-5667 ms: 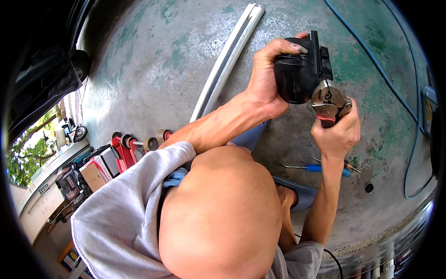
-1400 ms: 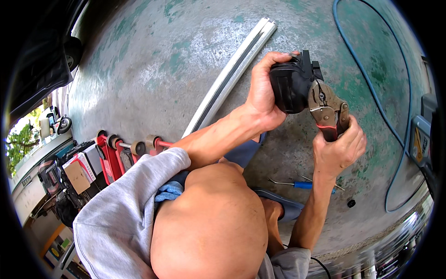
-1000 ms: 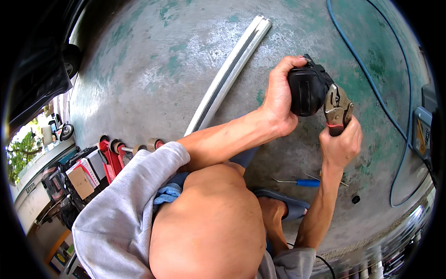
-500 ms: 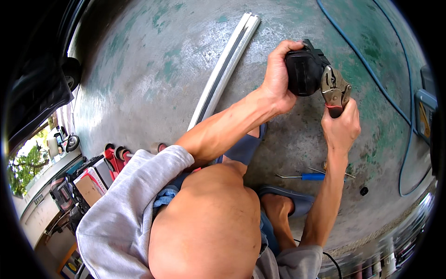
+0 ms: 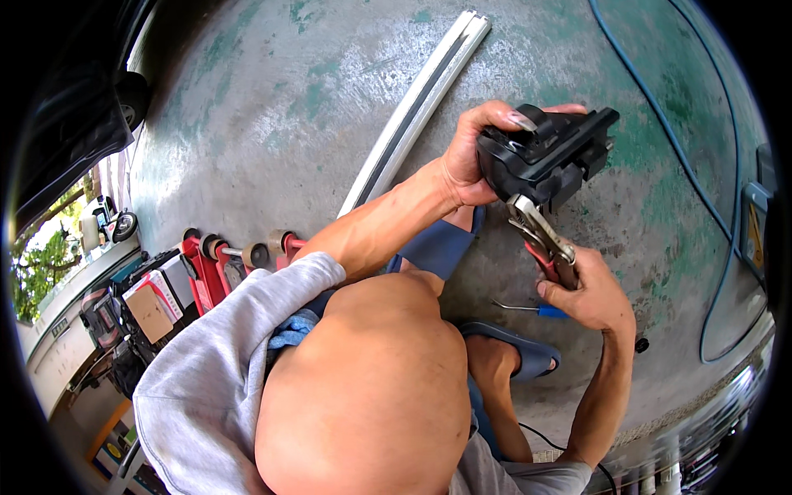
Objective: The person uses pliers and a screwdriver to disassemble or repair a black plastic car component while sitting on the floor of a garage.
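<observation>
My left hand (image 5: 469,161) is wrapped round a black plastic part (image 5: 549,157) with a rounded body and straight ribs on one side, holding it tilted above the floor. Its thumb lies on top, and some fingers show past the far edge. A pair of locking pliers (image 5: 544,239) has its jaws at the near lower edge of the part. Whether the jaws bite on it I cannot tell. My right hand (image 5: 596,290) grips the pliers' handles, which have red on them.
A white-and-black rail (image 5: 412,111) lies on the floor ahead. A blue hose (image 5: 664,132) runs down the right side near a blue tray (image 5: 755,219). Below the pliers lies a blue-handled hook tool (image 5: 551,312). Red-framed gear (image 5: 206,272) and boxes stand at left.
The black part has turned, so its ribbed side now shows, and has come slightly nearer. The pliers have swung from its right side to its near lower edge, with my right hand lower.
</observation>
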`<state>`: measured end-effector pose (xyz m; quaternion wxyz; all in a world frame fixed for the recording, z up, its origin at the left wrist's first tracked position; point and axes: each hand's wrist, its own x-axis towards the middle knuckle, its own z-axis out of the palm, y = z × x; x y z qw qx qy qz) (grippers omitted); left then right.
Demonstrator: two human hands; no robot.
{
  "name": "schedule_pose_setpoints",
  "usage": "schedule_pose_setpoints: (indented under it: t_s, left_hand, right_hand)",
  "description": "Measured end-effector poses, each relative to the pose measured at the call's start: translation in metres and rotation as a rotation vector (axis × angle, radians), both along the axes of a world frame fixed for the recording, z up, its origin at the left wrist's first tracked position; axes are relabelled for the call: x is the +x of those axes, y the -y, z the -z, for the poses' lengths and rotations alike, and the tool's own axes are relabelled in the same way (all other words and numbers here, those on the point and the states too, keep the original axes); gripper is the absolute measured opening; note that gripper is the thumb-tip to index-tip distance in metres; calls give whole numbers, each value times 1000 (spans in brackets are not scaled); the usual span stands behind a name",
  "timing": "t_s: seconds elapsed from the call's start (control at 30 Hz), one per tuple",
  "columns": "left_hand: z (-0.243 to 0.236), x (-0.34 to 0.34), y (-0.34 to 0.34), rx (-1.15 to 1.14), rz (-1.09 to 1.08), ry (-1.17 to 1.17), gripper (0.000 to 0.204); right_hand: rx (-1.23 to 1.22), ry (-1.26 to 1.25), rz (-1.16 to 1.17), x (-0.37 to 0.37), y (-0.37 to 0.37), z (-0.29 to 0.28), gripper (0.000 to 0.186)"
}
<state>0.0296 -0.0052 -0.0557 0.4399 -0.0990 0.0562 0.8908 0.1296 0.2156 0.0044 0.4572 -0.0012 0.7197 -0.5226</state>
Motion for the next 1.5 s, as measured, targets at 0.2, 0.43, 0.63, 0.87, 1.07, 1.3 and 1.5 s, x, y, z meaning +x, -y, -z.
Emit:
schedule_pose_setpoints:
  t_s: [0.2,0.43,0.63,0.87,1.07,1.3,1.5]
  left_hand:
    - [-1,1,2,-41,38,-33,87]
    - [-8,-7,10,-141,81,-117,82]
    - [-13,-12,17,-261,124,-192,81]
    - [-7,-17,23,-335,194,-320,85]
    - [-6,-16,20,-370,240,-278,79]
    - [-2,-13,20,-476,223,-319,72]
    - [-1,-10,19,-416,260,-296,68]
  right_hand:
    - [-213,61,174,22,6,7,42]
    - [5,-12,83,12,16,-20,44]
    - [16,-74,107,10,15,-27,45]
    - [144,-160,41,9,10,-35,44]
    - [143,-129,21,7,5,-32,43]
    - [102,-22,29,2,-2,-27,42]
    - [94,-29,2,3,-10,-21,45]
